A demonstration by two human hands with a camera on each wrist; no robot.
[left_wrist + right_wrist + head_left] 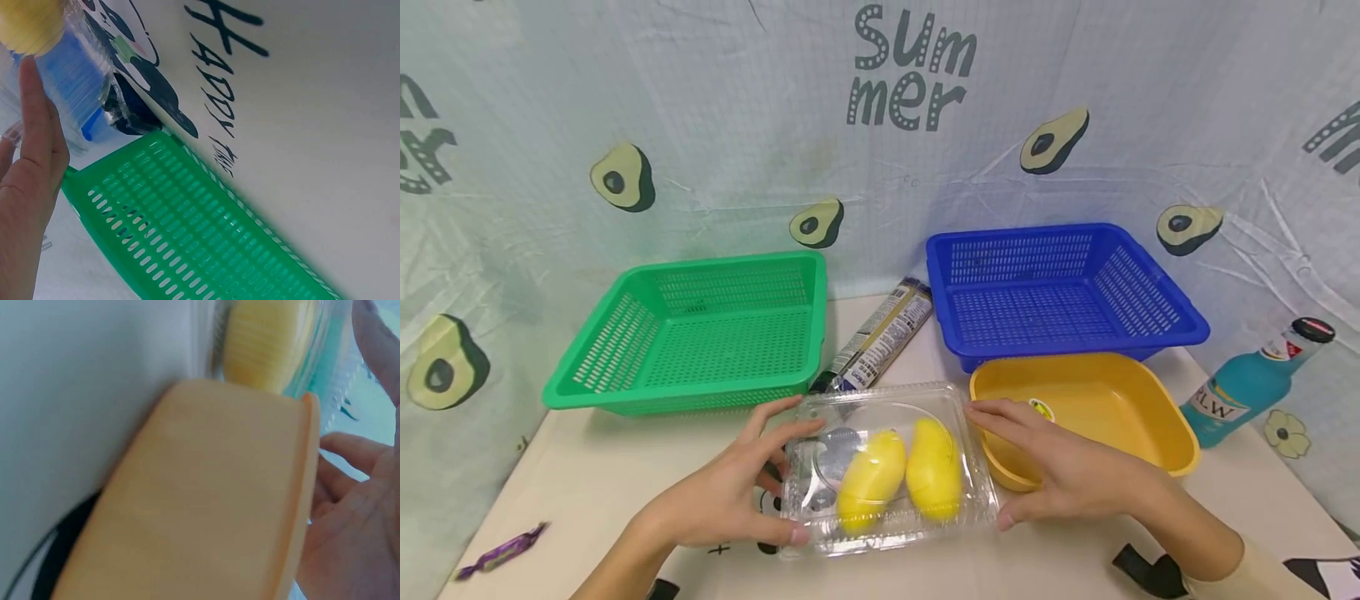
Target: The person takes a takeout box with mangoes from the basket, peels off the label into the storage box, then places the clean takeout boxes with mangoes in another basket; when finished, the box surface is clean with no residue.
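Note:
A clear plastic clamshell box [880, 400] with two yellow mangoes [871, 482] inside is at the front middle of the table, its lid lying over them. My left hand [722, 487] holds its left side, thumb at the near corner and fingers at the far one. On the opposite side my right hand [1060, 462] grips the right edge between thumb and fingers, beside the yellow basin [1101, 392]. The left wrist view catches part of a mango [31, 25] past my fingertip. In the right wrist view the basin's wall [200, 487] covers much of the scene.
A green basket [730, 342] stands at the back left and a blue basket [1037, 317] at the back right. Between them lies a dark-and-silver packet [883, 333]. A blue bottle [1243, 387] leans at far right; a purple wrapped candy [503, 552] lies front left.

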